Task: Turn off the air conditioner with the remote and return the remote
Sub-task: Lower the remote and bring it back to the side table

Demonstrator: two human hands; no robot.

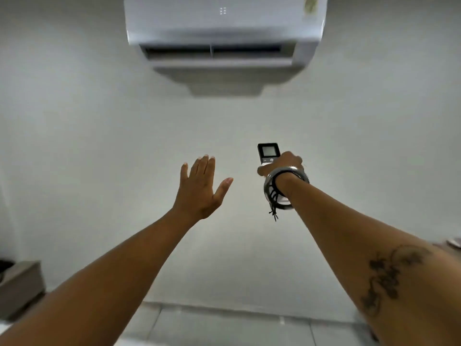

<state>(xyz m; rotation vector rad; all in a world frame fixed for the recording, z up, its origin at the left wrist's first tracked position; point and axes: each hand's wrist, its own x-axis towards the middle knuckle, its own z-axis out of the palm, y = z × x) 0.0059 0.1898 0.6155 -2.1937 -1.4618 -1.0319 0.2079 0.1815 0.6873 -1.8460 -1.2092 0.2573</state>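
A white air conditioner (224,23) hangs high on the wall, its lower flap (219,63) swung open and small lights lit on its front. My right hand (284,166) is raised toward it and grips a small remote (268,152) with a grey screen, thumb near a button below the screen. Bangles and a dark cord sit around that wrist. My left hand (202,188) is held up beside it, to the left, fingers apart and holding nothing.
A plain white wall fills the view. A low brown piece of furniture (20,288) stands at the lower left. Pale floor tiles (224,325) run along the bottom. Some object shows at the right edge (454,242).
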